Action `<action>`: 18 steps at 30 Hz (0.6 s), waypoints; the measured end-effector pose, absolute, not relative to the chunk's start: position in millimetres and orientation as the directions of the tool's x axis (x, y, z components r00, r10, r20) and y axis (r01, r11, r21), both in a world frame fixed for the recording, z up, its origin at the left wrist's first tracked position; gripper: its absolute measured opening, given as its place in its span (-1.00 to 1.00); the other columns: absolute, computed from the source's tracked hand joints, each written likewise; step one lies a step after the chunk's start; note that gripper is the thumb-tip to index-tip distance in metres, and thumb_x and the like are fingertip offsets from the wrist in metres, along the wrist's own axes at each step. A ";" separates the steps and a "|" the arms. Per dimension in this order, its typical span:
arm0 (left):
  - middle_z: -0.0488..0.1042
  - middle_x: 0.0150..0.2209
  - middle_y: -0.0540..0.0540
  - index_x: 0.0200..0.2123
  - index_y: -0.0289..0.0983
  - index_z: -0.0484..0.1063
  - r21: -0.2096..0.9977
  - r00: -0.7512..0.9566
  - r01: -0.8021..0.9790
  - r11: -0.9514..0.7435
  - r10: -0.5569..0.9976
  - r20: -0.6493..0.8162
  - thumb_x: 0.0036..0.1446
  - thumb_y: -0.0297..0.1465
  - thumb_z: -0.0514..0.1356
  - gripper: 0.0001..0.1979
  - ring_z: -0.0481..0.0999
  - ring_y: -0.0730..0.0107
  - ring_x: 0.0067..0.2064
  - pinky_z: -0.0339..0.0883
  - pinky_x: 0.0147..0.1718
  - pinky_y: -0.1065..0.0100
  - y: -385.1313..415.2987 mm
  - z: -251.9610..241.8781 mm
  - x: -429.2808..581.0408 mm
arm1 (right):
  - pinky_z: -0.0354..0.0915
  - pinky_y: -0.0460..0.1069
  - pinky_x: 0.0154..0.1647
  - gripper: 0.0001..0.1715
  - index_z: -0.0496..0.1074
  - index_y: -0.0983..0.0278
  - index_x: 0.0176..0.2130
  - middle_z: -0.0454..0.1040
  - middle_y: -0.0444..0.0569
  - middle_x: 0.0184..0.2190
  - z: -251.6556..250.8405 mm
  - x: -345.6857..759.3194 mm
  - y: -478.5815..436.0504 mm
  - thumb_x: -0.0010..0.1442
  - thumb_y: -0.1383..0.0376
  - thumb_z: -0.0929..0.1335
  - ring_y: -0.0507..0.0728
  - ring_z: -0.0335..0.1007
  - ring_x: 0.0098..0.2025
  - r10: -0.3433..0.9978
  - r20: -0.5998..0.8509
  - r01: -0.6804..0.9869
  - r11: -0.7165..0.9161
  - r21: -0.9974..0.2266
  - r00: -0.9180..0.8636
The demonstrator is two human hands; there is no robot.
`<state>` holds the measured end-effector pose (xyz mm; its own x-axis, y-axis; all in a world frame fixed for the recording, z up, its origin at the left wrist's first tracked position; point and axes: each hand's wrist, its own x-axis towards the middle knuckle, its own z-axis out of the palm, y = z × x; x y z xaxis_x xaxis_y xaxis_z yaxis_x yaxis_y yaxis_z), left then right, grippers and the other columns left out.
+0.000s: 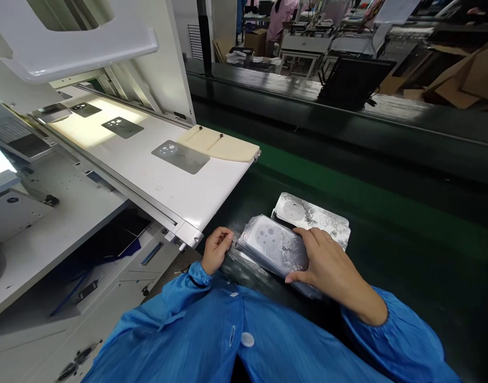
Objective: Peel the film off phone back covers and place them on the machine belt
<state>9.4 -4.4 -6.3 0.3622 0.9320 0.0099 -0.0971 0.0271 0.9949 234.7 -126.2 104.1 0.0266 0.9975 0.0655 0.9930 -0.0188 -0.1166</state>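
In front of me, a stack of thin phone back panels point(274, 244) in clear film lies on the dark green belt, with round camera holes at its left end. My right hand point(326, 260) wraps over the stack's right end, thumb on the near edge and fingers on the far one. Just left of the stack, my left hand point(217, 249) is closed in a pinch near its corner. Whatever those fingers hold, if anything, is too small to make out. Behind the stack lies a second pile of silvery patterned panels point(313, 215), partly covered by my right hand.
A white machine bed point(180, 197) extends from the left, carrying several dark panels, one of them point(180, 156) near a cream guide plate point(220, 143). The white machine housing point(88, 42) overhangs it. A black monitor point(353, 82) stands across the belt; a person in pink point(279, 21) is far behind.
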 end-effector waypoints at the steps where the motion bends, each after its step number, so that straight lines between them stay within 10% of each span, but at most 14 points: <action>1: 0.23 -0.61 0.11 -0.39 -0.29 0.38 0.995 0.363 -0.092 0.029 0.932 0.007 0.06 -0.06 0.20 -0.62 0.18 0.57 -0.58 0.05 -0.58 0.47 -4.4 -6.0 9.4 | 0.36 0.11 -0.30 0.02 0.25 0.36 0.05 0.34 0.14 -0.17 105.1 234.4 -126.4 -0.25 -0.08 0.56 0.35 0.33 -0.13 0.997 0.070 0.992 -0.021 -0.125 0.030; 12: 0.30 -0.52 0.03 -0.29 -0.28 0.41 0.981 0.343 -0.164 -0.105 0.926 0.157 0.12 -0.07 0.17 -0.64 0.26 0.49 -0.50 0.16 -0.50 0.44 -10.1 -10.9 4.4 | 0.33 -0.01 -0.46 -0.68 0.27 0.22 0.01 0.53 -0.09 -0.37 129.5 241.5 -131.1 0.27 0.20 0.25 0.16 0.48 -0.36 0.999 0.019 0.930 0.046 -0.366 -0.042; 18: 0.48 -0.22 -0.24 0.00 -0.28 0.40 0.810 0.517 -0.251 -0.530 0.634 0.575 0.02 0.09 0.15 -0.36 0.46 0.12 -0.16 0.33 -0.17 0.15 -18.3 26.3 -11.6 | 0.27 -0.01 -0.44 -0.61 0.44 0.34 -0.17 0.47 -0.04 -0.42 172.5 207.5 -134.8 0.28 0.54 0.11 0.09 0.38 -0.43 0.780 0.356 0.853 0.505 0.130 -0.515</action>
